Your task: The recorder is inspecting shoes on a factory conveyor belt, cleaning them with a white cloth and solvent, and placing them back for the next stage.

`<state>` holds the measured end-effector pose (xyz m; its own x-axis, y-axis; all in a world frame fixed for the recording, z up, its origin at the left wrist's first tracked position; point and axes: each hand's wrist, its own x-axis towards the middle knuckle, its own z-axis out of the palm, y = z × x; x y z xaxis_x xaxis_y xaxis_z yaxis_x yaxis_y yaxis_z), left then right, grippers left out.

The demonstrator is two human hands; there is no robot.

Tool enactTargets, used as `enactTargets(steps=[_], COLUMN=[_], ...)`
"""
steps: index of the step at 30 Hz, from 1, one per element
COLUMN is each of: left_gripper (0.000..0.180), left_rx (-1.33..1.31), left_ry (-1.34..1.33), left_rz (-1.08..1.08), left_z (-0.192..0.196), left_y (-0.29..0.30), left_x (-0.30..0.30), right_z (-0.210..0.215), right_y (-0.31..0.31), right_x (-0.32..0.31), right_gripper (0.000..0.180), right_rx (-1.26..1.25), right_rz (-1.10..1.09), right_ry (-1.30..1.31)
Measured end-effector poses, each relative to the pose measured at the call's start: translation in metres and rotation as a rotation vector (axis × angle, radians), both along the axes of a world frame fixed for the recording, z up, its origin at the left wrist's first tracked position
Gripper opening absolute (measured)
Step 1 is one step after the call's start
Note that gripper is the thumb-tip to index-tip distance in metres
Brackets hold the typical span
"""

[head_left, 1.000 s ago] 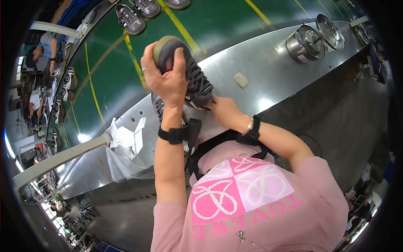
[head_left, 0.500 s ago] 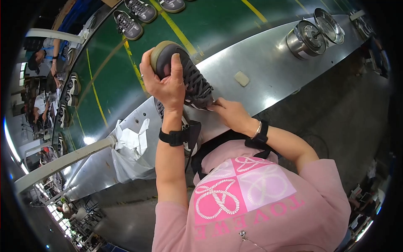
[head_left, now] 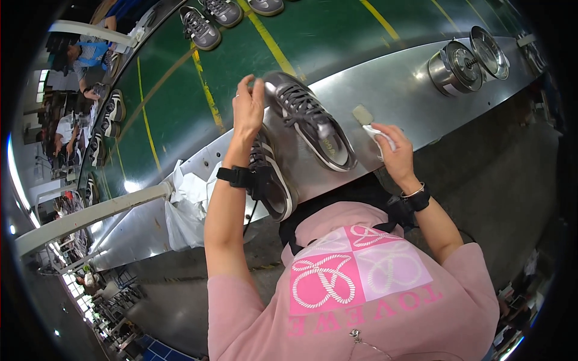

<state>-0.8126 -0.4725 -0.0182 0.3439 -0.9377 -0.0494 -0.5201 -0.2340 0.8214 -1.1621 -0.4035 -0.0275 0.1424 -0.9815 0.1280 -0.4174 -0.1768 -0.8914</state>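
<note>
A dark grey sneaker point(head_left: 301, 111) with black laces rests on the metal ledge point(head_left: 337, 90), its toe pointing away and a little blurred. Just left of that toe is my left hand point(head_left: 248, 111), fingers raised and apart, holding nothing. A matching sneaker point(head_left: 274, 186) lies nearer me, partly hidden by my left wrist. My right hand point(head_left: 396, 157) pinches a small white cloth point(head_left: 383, 137) to the right of the first shoe. The cloth's upper end meets a beige block point(head_left: 362, 114) on the ledge; whether they touch I cannot tell.
Several sneakers point(head_left: 201, 28) stand on the green belt point(head_left: 174, 90) beyond the ledge. A round metal pot point(head_left: 454, 66) with a lid sits at the far right. White crumpled paper and plastic point(head_left: 186, 207) lie left, by a beige rail point(head_left: 90, 219). Co-workers point(head_left: 90, 57) are at far left.
The sneaker has gone from my raised left hand down onto the ledge. My left hand has let go. My right hand has moved right, off the shoe, and now shows the white cloth.
</note>
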Motion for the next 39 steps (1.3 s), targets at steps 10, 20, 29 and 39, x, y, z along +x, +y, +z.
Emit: enactTargets(steps=[10,20,29,39], left_gripper=[0.062,0.047,0.050,0.051], left_rx=[0.333,-0.084,-0.554,-0.673], left_ry=[-0.142,0.477,-0.142,-0.316], left_rz=[-0.091,0.050,0.387,0.403], left_z=[-0.039,0.047,0.097,0.096], left_y=[0.066,0.101,0.117,0.134], left_x=[0.086,0.036,0.043,0.015], right_z=[0.020,0.068,0.038,-0.053], right_y=[-0.002,0.033,0.060,0.072], right_x=[0.008,0.042,0.104,0.213], right_gripper=[0.023,0.027,0.027,0.033], right_rx=[0.010,-0.099,-0.196,-0.256], right_rz=[-0.035,0.293,0.645,0.785], right_ry=[-0.114,-0.104,0.024,0.485])
